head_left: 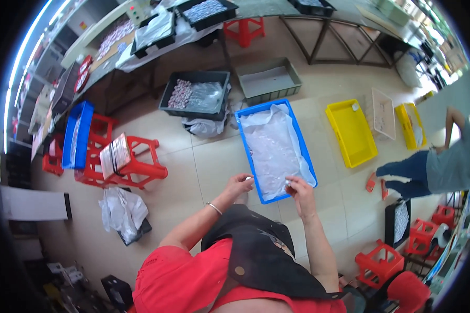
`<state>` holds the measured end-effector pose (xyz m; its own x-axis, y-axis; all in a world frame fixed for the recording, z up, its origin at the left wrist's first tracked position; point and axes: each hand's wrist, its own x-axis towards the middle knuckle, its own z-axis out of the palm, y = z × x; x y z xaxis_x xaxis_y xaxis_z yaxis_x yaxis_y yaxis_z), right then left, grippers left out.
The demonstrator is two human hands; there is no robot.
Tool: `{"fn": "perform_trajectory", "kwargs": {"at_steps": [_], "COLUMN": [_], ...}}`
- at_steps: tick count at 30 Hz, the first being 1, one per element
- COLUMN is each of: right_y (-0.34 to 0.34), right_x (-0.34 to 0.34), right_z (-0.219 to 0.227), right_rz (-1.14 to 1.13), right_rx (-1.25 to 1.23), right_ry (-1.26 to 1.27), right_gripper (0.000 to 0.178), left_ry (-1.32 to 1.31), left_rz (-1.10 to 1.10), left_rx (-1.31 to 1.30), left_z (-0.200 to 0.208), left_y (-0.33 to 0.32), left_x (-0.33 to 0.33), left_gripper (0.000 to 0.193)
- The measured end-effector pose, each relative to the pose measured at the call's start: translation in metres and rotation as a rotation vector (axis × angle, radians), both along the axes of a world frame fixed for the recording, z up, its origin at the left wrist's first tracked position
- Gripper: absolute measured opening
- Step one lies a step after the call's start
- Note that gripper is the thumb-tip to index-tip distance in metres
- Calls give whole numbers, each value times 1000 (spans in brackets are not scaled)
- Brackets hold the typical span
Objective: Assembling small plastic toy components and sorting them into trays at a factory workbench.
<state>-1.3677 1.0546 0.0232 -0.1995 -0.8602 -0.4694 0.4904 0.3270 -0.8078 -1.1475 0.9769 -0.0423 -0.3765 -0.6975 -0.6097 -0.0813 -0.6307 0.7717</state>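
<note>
A blue tray (244,148) lies before me, lined with a crumpled translucent white plastic sheet (271,151). Over the tray's near left edge is my left hand (238,185), its thumb and fingers pinched together with a small white bit showing at the tips. My right hand (301,192) is above the near right part of the tray, fingers also drawn into a pinch by a small pale spot. What either pinch holds is too small to tell. A few small dark-and-pink pieces show under the sheet near the tray's left side.
Beyond stand a dark crate (196,112) of small pieces and plastic, and a grey-green crate (269,95). A yellow tray (352,134) is to the right, near a person (449,164). Red stools (136,161) stand left, by a plastic-covered bin (122,211).
</note>
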Motion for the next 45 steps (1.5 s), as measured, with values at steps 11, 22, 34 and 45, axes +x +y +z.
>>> {"fn": "perform_trajectory", "kwargs": {"at_steps": [11, 22, 34, 45], "right_y": [82, 74, -116, -353], "right_x": [-201, -411, -503, -578], "right_z": [-46, -34, -48, -40], "right_rz": [-176, -94, 21, 117], "right_rx": [136, 139, -7, 295], "right_ry": [-204, -339, -544, -282], "right_gripper": [22, 22, 17, 16], "left_ry": [-46, 156, 240, 254], "left_rz": [196, 226, 427, -127], "left_rx": [179, 211, 163, -331], "left_z": [-77, -54, -69, 74], "left_y": [29, 87, -97, -401], "left_x": [-127, -349, -458, -648], "left_gripper": [26, 29, 11, 22]}}
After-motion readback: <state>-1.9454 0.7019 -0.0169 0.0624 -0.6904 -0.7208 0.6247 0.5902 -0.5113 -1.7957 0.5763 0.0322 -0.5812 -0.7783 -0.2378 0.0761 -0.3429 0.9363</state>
